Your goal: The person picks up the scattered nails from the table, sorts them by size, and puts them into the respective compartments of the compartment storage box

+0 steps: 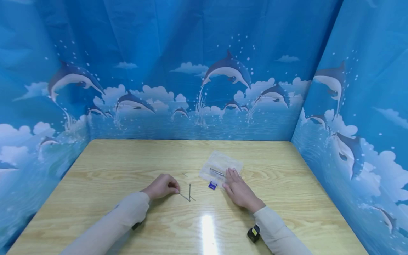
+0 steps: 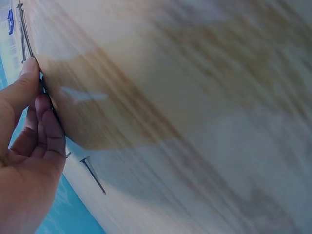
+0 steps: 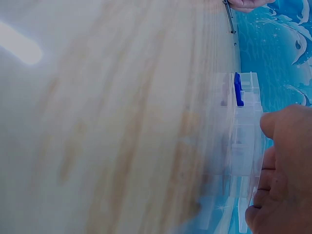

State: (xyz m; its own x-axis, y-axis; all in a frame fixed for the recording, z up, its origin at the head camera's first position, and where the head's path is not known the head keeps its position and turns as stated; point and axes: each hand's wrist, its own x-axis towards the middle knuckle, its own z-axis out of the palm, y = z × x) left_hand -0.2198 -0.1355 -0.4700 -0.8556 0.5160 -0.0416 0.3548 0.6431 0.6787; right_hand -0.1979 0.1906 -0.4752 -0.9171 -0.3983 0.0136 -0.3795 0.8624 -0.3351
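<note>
My left hand (image 1: pixel 163 186) pinches one end of a long thin metal nail (image 1: pixel 184 197) between thumb and fingers, low over the wooden table. Another nail (image 1: pixel 190 192) lies beside it, meeting its far end in the head view. In the left wrist view a nail with a flat head (image 2: pixel 93 175) lies apart from the fingers. My right hand (image 1: pixel 239 191) rests with straight fingers on the near right part of a clear plastic case (image 1: pixel 215 159). That case has a blue latch (image 1: pixel 212 185) on its near side, and metal pieces (image 1: pixel 217 172) show inside.
A small thin metal piece (image 1: pixel 185 174) lies left of the case. The pale wooden table (image 1: pixel 127 156) ends at a blue dolphin-print curtain (image 1: pixel 178 71) at the back and sides. A black device (image 1: pixel 254 233) is at the right wrist.
</note>
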